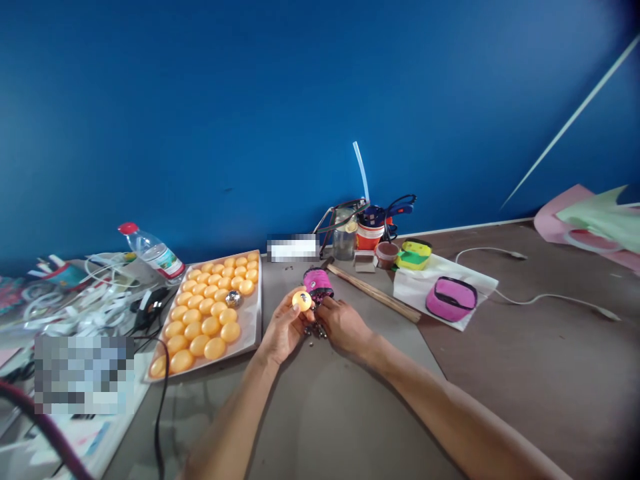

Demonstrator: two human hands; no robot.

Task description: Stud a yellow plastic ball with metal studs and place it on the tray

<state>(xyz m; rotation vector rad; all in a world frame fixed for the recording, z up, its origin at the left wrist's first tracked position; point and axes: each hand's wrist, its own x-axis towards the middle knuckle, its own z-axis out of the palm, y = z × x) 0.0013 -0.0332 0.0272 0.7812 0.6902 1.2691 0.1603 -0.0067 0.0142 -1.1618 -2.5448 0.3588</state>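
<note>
My left hand pinches an orange ball, much like a table-tennis ball, with a small dark and silvery spot on the side facing me. My right hand is just to its right, fingers curled down among small shiny metal pieces scattered on the table. Whatever is between those fingertips is hidden. Right behind both hands, a magenta fabric container with black trim lies tipped, its mouth toward me. To the left, a shallow white tray holds rows of similar orange balls and one silvery round piece.
A wooden-handled hammer lies behind my right hand. Beyond it are a glass jar, an orange-and-white cup with tools, and yellow and magenta containers. Left stand a bottle and cable clutter; right, a white cable.
</note>
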